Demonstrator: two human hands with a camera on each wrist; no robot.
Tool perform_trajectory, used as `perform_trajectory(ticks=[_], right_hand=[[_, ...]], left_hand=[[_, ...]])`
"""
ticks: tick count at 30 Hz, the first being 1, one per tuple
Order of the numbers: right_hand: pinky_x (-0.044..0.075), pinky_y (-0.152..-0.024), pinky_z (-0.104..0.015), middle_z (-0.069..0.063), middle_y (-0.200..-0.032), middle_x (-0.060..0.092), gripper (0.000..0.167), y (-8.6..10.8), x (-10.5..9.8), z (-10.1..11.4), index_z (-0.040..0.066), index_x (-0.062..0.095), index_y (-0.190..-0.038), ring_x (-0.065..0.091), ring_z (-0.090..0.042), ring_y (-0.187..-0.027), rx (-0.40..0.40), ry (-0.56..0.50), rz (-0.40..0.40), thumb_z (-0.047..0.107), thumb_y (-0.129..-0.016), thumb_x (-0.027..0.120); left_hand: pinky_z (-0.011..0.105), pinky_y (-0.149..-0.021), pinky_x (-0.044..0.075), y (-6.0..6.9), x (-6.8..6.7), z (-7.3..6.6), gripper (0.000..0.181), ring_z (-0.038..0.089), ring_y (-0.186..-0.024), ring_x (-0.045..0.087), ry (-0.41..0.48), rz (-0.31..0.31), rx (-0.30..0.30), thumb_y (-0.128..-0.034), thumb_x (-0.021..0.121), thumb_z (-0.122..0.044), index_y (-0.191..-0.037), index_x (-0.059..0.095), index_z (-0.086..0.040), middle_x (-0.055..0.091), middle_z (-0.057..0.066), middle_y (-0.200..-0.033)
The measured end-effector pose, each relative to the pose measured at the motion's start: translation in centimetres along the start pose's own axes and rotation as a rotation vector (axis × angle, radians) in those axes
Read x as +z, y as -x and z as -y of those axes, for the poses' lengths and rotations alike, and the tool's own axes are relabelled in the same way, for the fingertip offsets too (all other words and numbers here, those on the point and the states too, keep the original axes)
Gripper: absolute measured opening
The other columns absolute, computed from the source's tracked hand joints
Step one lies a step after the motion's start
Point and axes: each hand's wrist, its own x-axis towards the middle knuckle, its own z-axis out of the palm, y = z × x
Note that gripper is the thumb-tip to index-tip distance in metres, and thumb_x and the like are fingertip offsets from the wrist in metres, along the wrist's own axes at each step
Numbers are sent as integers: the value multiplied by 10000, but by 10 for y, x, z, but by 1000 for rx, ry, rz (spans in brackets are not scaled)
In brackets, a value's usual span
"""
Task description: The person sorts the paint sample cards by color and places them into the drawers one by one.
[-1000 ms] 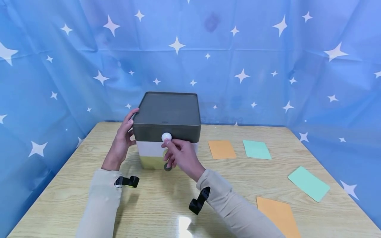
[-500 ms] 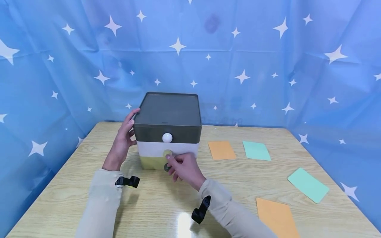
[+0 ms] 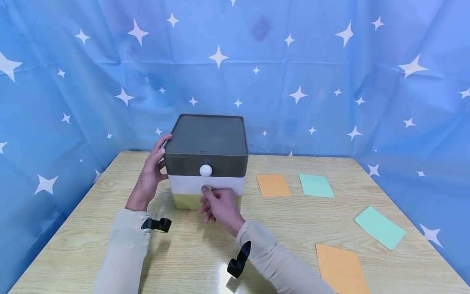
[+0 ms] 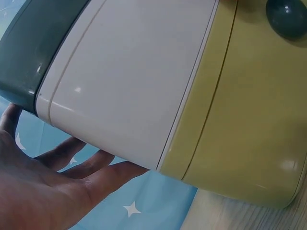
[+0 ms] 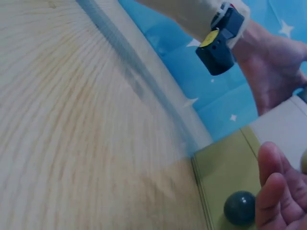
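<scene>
A three-tier drawer box stands on the table, with its drawers closed. Its dark top drawer has a white knob. The white middle drawer carries a yellow-green knob, mostly hidden by my right hand, whose thumb and fingers pinch it. Below, the yellow bottom drawer has a dark green knob, covered by the hand in the head view. My left hand rests against the box's left side, fingers spread and fairly straight along the upper tiers.
To the right of the box lie an orange sheet and a green sheet. Nearer the front right are another green sheet and another orange one. A blue star-patterned curtain hangs behind the table.
My right hand has moved down from the white top knob to the yellow-green middle knob and has taken hold of it. The left hand and the box have stayed in place.
</scene>
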Motion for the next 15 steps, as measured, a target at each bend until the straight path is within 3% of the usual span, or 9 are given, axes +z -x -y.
perform_trajectory(ticks=[9,15], right_hand=[[438,-426,-222,-142,-711,736,511,18,4,-3,-92,678,-895,571,-128,-414,-9,16,2,403,-999,598],[431,-416,-216,-163,-723,744,502,40,7,-3,-93,675,-903,575,-107,-408,8,5,26,393,-1003,595]], left_hand=[[331,-816,505,1,-1,1,519,347,-1350,377,-2,-11,-7,-1051,287,-504,-1558,292,-395,276,8,-1588],[382,-837,485,-1,-5,-2,522,436,-1428,333,-43,57,-31,-1054,263,-533,-1566,237,-435,220,46,-1622]])
